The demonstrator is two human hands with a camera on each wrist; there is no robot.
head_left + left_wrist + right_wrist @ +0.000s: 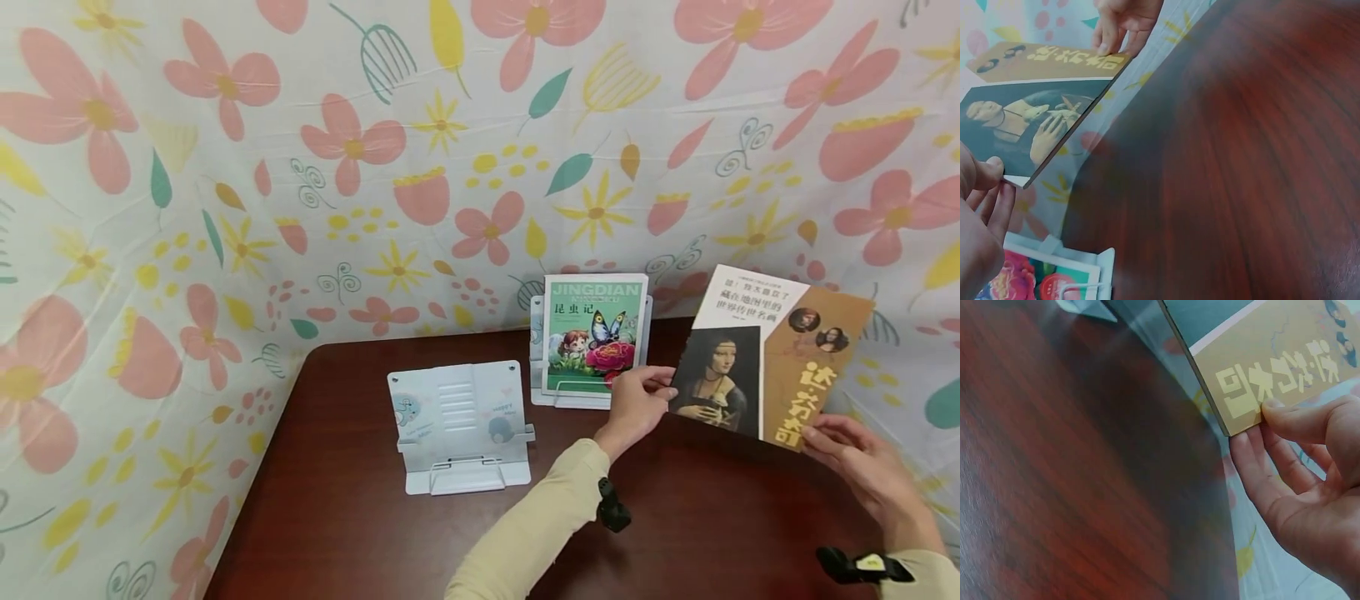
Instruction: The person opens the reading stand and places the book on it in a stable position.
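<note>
A book with a portrait painting and an orange panel on its cover is held up, tilted, above the table's right side. My left hand pinches its lower left corner, thumb on the cover, as the left wrist view shows. At the lower right corner, my right hand grips it with the thumb on the cover and fingers behind. Behind my left hand, a green insect book leans upright on a white book stand. A second white book stand, with cartoon prints, stands bookless to the left.
The dark red wooden table has rounded back corners. A floral curtain hangs close behind and beside it. Black straps with small devices sit on both wrists.
</note>
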